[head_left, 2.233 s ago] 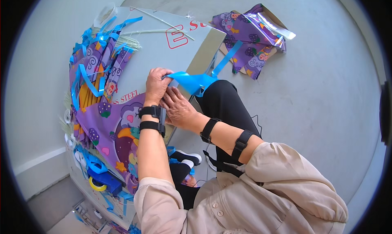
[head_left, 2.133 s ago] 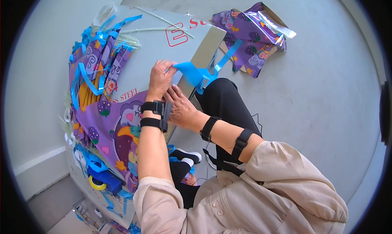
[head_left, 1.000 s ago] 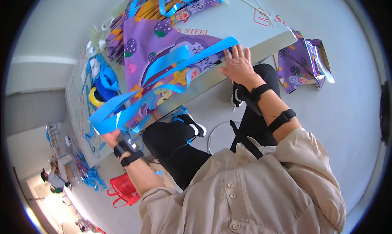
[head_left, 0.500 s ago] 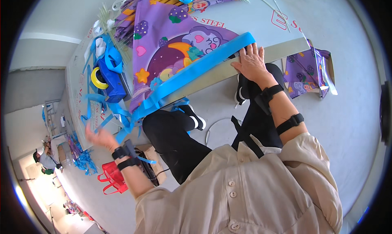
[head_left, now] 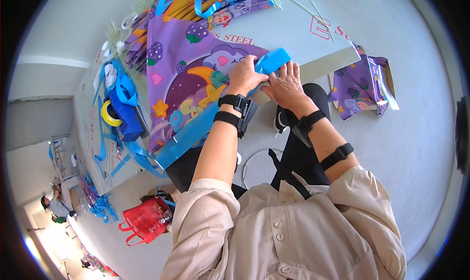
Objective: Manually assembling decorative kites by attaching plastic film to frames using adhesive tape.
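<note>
A wide blue strip [head_left: 192, 132] runs along the front edge of a purple printed sheet [head_left: 193, 45] with moon, star and berry pictures. My left hand [head_left: 243, 75] is curled at the strip's right part, thumb and forefinger closed about it; the other fingers are partly hidden. Close beside it, my right hand [head_left: 290, 89] lies with fingers stretched out, their tips against the strip's end, which stands up slightly in a fold. The two thumbs nearly meet.
A blue tape dispenser [head_left: 128, 111] with yellow tape stands left amid loose blue ribbon. Purple and orange pieces [head_left: 188, 8] are heaped at the back of the white board [head_left: 303, 40]. A purple printed bag [head_left: 362, 87] is at right, a red bag [head_left: 144, 220] lower left.
My left hand has come from the far left, beside the table, to the strip's right end next to my right hand. The strip's end now folds upward. The view has shifted slightly.
</note>
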A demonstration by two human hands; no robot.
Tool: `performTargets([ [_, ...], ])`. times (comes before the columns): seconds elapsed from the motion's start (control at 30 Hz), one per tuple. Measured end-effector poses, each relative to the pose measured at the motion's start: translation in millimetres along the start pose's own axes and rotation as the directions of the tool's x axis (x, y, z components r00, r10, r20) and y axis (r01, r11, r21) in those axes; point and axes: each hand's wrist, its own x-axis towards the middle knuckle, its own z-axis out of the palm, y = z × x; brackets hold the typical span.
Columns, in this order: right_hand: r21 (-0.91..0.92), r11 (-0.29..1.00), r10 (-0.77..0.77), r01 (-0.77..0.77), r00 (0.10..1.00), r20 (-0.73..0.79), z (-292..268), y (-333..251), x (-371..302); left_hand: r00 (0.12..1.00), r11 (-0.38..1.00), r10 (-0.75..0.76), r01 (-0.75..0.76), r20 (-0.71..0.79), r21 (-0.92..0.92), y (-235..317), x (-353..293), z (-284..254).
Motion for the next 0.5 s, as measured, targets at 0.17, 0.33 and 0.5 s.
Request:
performTargets([
  [0.17,0.061,0.998,-0.021,0.029,0.992,-0.125,3,1,-3,0.984,0.986,-0.01,0.04,0.181,-0.16,-18,8,-11],
  [0.33,0.071,0.997,-0.013,0.028,0.98,-0.2,2,-1,-6,0.999,0.991,-0.018,0.024,0.045,-0.13,-33,-13,-24],
  [0.5,0.089,0.994,-0.04,0.067,0.962,-0.271,-2,3,-5,0.999,0.999,-0.036,0.036,-0.02,0.005,-40,-25,-25],
])
